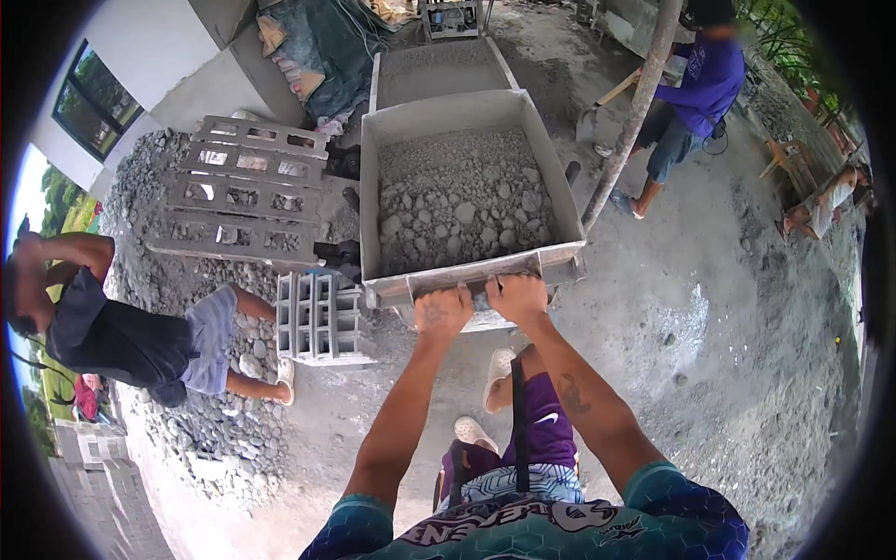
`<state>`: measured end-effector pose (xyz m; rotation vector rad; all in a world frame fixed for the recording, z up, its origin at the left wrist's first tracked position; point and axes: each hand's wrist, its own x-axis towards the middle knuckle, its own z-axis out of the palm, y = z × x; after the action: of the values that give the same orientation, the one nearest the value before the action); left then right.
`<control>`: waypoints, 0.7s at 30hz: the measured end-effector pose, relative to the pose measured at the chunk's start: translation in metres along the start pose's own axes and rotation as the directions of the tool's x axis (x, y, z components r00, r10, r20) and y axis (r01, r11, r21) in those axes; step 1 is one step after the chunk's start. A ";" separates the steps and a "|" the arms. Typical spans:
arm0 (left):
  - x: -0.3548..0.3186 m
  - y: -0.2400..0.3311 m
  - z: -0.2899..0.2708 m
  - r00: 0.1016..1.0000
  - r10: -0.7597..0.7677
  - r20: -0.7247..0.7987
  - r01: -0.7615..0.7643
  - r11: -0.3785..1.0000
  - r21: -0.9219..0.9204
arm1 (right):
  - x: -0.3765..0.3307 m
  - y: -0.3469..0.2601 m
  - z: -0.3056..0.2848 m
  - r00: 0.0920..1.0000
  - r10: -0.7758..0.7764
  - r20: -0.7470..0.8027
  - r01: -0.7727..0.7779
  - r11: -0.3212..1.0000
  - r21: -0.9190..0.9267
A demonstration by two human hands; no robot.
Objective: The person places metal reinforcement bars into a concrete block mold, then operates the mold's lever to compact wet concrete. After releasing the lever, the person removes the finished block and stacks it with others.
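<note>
A grey open box filled with gravel and stones stands in front of me, tipped up at my end. My left hand and my right hand both grip the handle at its near rim, side by side. A second grey box holding finer grey material lies just behind the first one. My forearms reach up from the lower edge.
Concrete hollow blocks lie on a gravel heap at left, more blocks close by. A person bends at left. Another person stands by a pole at back right. A third sits far right.
</note>
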<state>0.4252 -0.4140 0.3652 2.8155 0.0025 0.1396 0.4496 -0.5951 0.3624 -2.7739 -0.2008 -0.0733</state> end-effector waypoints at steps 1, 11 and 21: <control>0.007 0.002 0.002 1.000 0.000 0.007 0.000 1.000 -0.006 | 0.008 0.005 0.003 1.000 -0.010 -0.012 0.010 1.000 0.010; 0.028 -0.004 0.001 0.998 0.015 -0.054 -0.013 0.999 0.039 | 0.019 0.002 0.025 0.948 -0.123 -0.295 0.122 0.992 -0.023; 0.035 -0.013 0.026 0.908 0.197 -0.370 -0.205 0.979 0.018 | 0.027 0.016 0.025 0.876 -0.278 -0.393 0.291 0.956 -0.028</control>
<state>0.4628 -0.4093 0.3401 2.7169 -0.2028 0.7131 0.4793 -0.5979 0.3356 -2.6055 -0.4964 -0.6906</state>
